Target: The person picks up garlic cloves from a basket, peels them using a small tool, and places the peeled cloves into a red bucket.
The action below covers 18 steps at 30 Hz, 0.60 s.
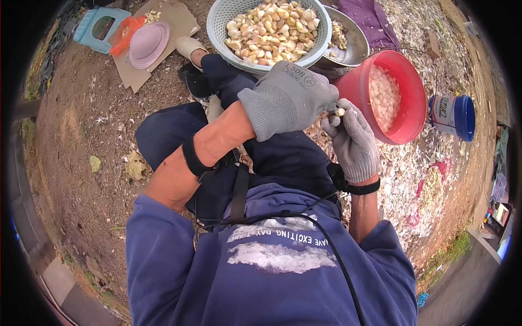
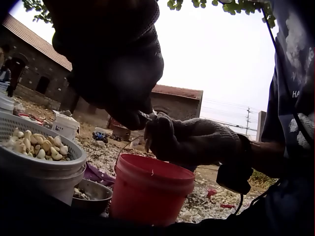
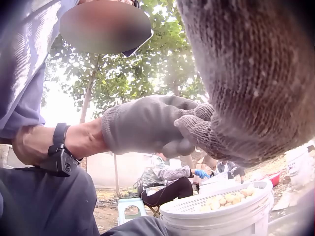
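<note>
Garlic clove (image 1: 340,112): I see right hand (image 1: 355,144) pinching it.
Left hand (image 1: 292,99): curled round small metal tool (image 2: 144,116).
Red bucket (image 1: 354,82): upper right, head view.

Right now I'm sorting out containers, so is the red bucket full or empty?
Partly full: the red bucket holds pale cloves, with bare red wall showing between them and its rim.

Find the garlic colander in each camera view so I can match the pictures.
Head: garlic colander at the top, near the centre.
Left wrist: at the left, below mid-height, cut off by the edge.
Right wrist: at the bottom, right of centre.
Shared landmark: the gloved left hand and gloved right hand, close together.
</note>
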Each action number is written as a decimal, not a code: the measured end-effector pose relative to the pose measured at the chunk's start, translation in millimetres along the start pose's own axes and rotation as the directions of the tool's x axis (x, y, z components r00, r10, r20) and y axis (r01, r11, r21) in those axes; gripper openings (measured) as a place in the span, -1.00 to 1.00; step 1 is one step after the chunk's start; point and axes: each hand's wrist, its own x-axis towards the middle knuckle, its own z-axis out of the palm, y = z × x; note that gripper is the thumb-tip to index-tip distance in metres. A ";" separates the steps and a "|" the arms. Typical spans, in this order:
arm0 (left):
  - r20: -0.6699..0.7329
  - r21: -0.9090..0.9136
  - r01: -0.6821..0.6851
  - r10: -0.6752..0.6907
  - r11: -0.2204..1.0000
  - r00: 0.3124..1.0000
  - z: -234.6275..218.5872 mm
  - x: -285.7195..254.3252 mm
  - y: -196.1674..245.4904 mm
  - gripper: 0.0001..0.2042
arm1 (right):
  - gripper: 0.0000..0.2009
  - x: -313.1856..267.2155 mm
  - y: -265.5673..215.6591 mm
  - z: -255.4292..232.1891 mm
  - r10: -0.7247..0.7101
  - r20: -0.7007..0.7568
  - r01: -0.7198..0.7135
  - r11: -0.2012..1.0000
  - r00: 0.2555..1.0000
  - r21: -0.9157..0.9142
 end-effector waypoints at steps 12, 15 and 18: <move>-0.094 -0.169 0.124 -0.141 0.978 0.985 27.4 3.7 -18.1 -0.81 | -0.62 16.0 -2.0 6.4 -0.066 -0.070 0.050 0.976 0.995 -0.213; -0.106 -0.181 0.163 -0.184 0.970 0.977 25.5 2.4 -15.4 -0.81 | -0.60 13.5 -3.3 20.0 -0.108 -0.104 0.075 0.956 0.989 -0.283; -0.095 -0.157 0.174 -0.191 0.972 0.977 25.8 -0.8 -14.4 -0.82 | -0.58 12.1 -0.5 19.8 -0.104 -0.121 0.068 0.960 0.987 -0.272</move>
